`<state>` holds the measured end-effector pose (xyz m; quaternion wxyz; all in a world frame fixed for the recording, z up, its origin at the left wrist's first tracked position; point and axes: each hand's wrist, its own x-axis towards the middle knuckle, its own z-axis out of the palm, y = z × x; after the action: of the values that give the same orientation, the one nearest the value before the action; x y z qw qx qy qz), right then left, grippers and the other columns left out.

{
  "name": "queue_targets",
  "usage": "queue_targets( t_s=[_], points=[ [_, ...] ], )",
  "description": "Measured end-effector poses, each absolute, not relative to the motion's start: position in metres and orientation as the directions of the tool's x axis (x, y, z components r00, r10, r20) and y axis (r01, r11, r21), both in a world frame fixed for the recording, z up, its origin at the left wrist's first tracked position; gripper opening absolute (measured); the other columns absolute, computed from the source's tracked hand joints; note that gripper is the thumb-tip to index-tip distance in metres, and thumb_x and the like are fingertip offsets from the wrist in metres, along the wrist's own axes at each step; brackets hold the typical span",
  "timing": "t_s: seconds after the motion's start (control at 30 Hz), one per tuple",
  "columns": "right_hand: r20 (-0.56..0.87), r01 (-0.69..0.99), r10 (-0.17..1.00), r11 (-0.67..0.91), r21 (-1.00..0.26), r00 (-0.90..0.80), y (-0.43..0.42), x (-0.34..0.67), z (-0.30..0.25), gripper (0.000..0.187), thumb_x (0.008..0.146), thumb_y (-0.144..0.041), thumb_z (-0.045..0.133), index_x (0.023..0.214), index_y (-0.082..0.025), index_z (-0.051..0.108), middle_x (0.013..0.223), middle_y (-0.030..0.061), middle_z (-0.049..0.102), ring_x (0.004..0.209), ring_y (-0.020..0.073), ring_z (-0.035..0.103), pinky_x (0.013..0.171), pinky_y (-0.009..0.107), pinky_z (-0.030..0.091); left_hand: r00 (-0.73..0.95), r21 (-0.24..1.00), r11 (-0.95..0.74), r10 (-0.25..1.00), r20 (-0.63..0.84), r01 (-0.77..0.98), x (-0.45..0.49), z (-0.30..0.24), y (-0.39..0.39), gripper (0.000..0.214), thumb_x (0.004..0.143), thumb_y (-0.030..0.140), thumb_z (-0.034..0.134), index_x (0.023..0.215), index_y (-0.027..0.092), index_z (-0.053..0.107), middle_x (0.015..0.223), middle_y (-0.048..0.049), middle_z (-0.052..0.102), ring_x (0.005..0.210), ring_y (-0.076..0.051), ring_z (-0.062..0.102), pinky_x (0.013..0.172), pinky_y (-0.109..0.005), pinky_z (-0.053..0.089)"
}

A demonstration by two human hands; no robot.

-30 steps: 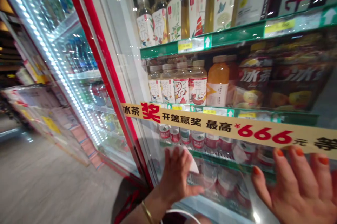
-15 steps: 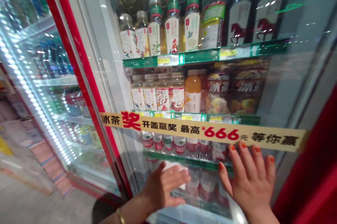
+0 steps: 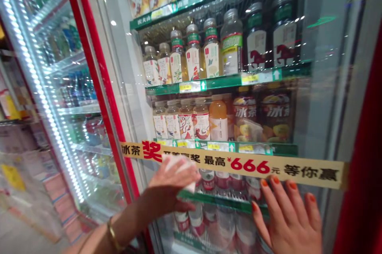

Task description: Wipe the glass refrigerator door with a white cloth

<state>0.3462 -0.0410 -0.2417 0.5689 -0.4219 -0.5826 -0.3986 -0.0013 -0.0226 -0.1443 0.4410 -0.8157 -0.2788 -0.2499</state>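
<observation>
My left hand (image 3: 174,184) lies with fingers stretched out over a folded white wipe (image 3: 170,161), pressing it to the glass door (image 3: 318,106) of a drinks cooler. The wipe covers part of the beige lettered strip (image 3: 216,161) that runs across the glass. A gold bangle (image 3: 112,233) circles my left wrist. Just under the strip's right end, my right hand (image 3: 289,218) rests on the door with its fingers spread and holds nothing.
Behind the glass, bottles (image 3: 192,57) and other drinks stand on green-edged shelves (image 3: 221,83). Red trim (image 3: 98,67) frames the door's left side. Another lit cooler (image 3: 77,110) stands to the left, with stacked boxes (image 3: 58,182) beyond it.
My left hand has moved up and left over the glass with the wipe, from below the strip onto it. My right hand stays spread below the strip. The view has tilted upward.
</observation>
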Motion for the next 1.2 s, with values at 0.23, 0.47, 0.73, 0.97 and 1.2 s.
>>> queue_targets(
  t_s=[0.23,0.47,0.73,0.97,1.2],
  points=[
    [1.0,0.945,0.018,0.328,-0.008,0.002,-0.043,0.345,-0.237,0.073,0.105,-0.043,0.067,0.173,-0.034,0.042,0.177,-0.0012,0.046,0.168,0.0261,0.039,0.145,0.048,0.022,0.308,-0.224,-0.344,0.213,0.927,0.912,0.01,-0.095,-0.013,0.113,0.099,0.092,0.035,0.181,0.023,0.0,0.19,-0.016,0.012,0.178,-0.036,0.0,0.144,-0.064,-0.004],
    [0.999,0.944,0.032,0.331,-0.016,0.006,-0.04,0.346,-0.239,0.076,0.104,-0.041,0.071,0.174,-0.035,0.041,0.177,-0.0022,0.045,0.169,0.0282,0.039,0.146,0.05,0.021,0.812,-0.708,-0.43,0.117,0.572,0.56,0.041,-0.09,-0.027,0.104,0.096,0.096,0.04,0.176,0.03,0.033,0.18,-0.0007,0.044,0.178,-0.021,0.008,0.146,-0.044,-0.004],
    [0.993,0.954,0.029,0.281,0.1,-0.112,-0.047,0.348,-0.225,0.082,0.104,-0.032,0.069,0.177,-0.024,0.033,0.182,-0.0003,0.032,0.173,0.0232,0.027,0.147,0.047,0.015,0.828,-0.721,-0.442,0.104,0.55,0.534,0.078,-0.04,-0.025,0.107,0.103,0.086,0.04,0.181,0.021,0.005,0.19,-0.0048,0.007,0.176,-0.022,-0.019,0.143,-0.047,-0.015],
    [0.987,0.947,0.024,0.286,0.145,-0.158,-0.05,0.349,-0.217,0.086,0.103,-0.024,0.067,0.178,-0.02,0.027,0.18,0.0046,0.041,0.175,0.0221,0.021,0.147,0.049,0.014,0.752,-0.649,-0.414,0.159,0.639,0.639,0.111,0.018,-0.025,0.094,0.11,0.079,0.03,0.181,0.02,0.011,0.189,-0.0076,0.019,0.178,-0.021,-0.001,0.143,-0.046,-0.012],
    [0.995,0.951,-0.09,0.299,0.075,-0.05,-0.043,0.345,-0.225,0.099,0.1,-0.025,0.067,0.179,-0.006,0.011,0.19,0.0134,0.012,0.174,0.0281,0.025,0.141,0.052,0.034,0.956,-0.742,-0.64,-0.035,0.29,0.202,0.154,-0.034,-0.026,0.099,0.103,0.084,0.047,0.177,0.02,0.03,0.184,-0.0015,0.035,0.178,-0.016,0.008,0.144,-0.035,-0.009]
  ],
)
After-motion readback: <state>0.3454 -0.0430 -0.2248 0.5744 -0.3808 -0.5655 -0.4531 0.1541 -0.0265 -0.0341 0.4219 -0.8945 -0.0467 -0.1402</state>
